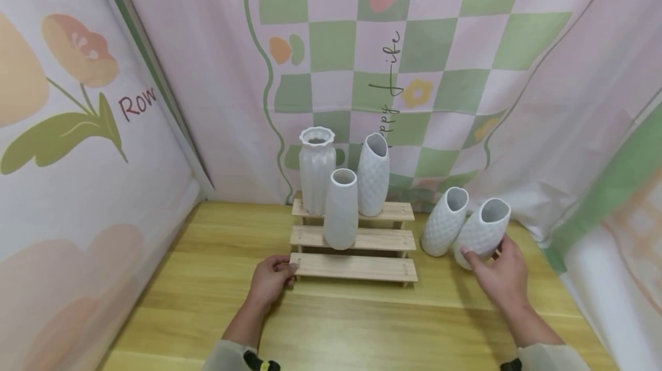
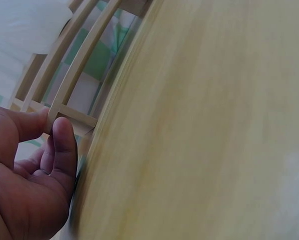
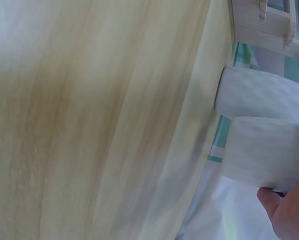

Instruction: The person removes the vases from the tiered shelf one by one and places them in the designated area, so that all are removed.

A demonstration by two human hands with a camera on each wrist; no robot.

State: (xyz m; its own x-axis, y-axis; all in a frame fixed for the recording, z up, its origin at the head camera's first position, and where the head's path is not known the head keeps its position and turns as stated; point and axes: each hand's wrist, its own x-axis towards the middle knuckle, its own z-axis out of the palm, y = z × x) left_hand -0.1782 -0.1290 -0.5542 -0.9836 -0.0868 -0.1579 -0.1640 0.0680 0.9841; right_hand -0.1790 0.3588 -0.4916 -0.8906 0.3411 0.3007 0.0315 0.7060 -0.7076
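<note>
My left hand (image 1: 270, 282) pinches the left end of the lowest board on a three-step wooden stand (image 1: 357, 267); in the left wrist view thumb and finger meet at that board's corner. On the right, my right hand (image 1: 501, 273) grips a white textured vase (image 1: 478, 239), thumb in front and fingers round its far side. Close against it on the left stands another white textured vase (image 1: 442, 224). The top step bears a ruffled-rim ribbed vase (image 1: 317, 178) at left and a slant-mouthed textured vase (image 1: 373, 181) at right. A smoother round-mouthed vase (image 1: 341, 213) stands on the middle step.
The stand and vases rest on a yellow wood-grain table (image 1: 362, 331). Behind them hangs a green-and-pink checked curtain (image 1: 333, 43). A printed panel with flowers (image 1: 77, 198) borders the table's left side, and pale cloth (image 1: 610, 279) hangs along the right.
</note>
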